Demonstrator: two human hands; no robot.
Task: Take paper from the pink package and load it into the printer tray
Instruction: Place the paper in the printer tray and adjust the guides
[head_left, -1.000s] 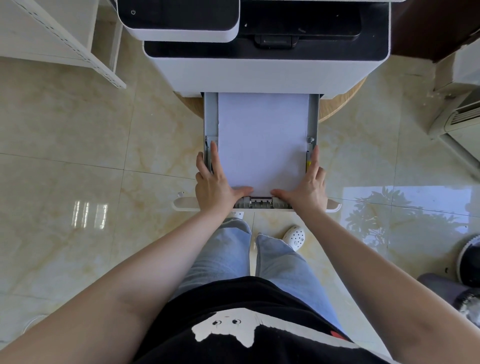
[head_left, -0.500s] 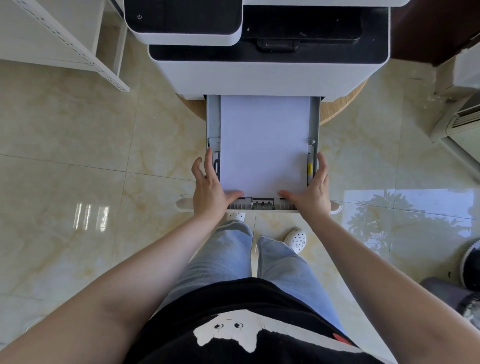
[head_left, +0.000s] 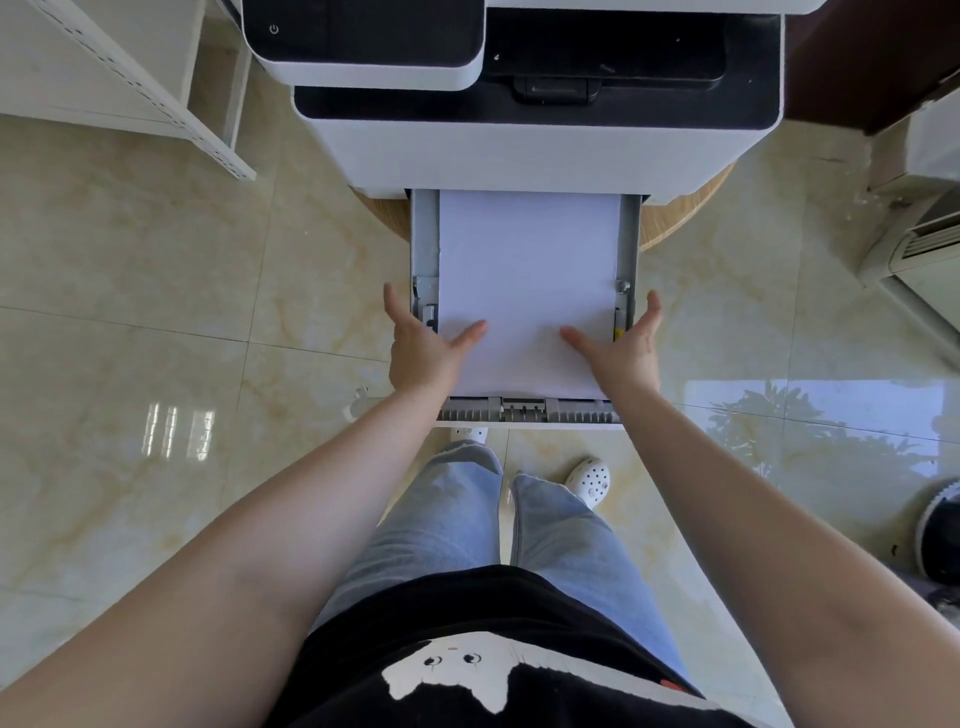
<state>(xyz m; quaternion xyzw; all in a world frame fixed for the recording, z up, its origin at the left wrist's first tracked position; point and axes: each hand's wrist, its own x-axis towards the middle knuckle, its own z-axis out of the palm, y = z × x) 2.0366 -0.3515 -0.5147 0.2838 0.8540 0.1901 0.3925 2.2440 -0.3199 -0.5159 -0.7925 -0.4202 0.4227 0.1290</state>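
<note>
A white stack of paper (head_left: 527, 270) lies flat in the grey printer tray (head_left: 630, 244), which is pulled out of the white-and-black printer (head_left: 519, 150). My left hand (head_left: 423, 348) rests at the tray's near left corner, thumb spread onto the paper, fingers along the outside of the left wall. Opposite it, my right hand (head_left: 626, 351) sits at the near right corner, thumb on the paper, fingers beside the right wall. Neither hand grips anything. The pink package is out of view.
The printer stands on a round wooden top (head_left: 685, 208) over a glossy tiled floor. A white shelf frame (head_left: 156, 88) stands at the back left, a white appliance (head_left: 919, 249) at the right, and a dark round object (head_left: 940, 530) at the right edge.
Both hands have slid forward along the tray sides, and their thumbs now lie further up on the paper. The tray's front rail has come into view behind my wrists.
</note>
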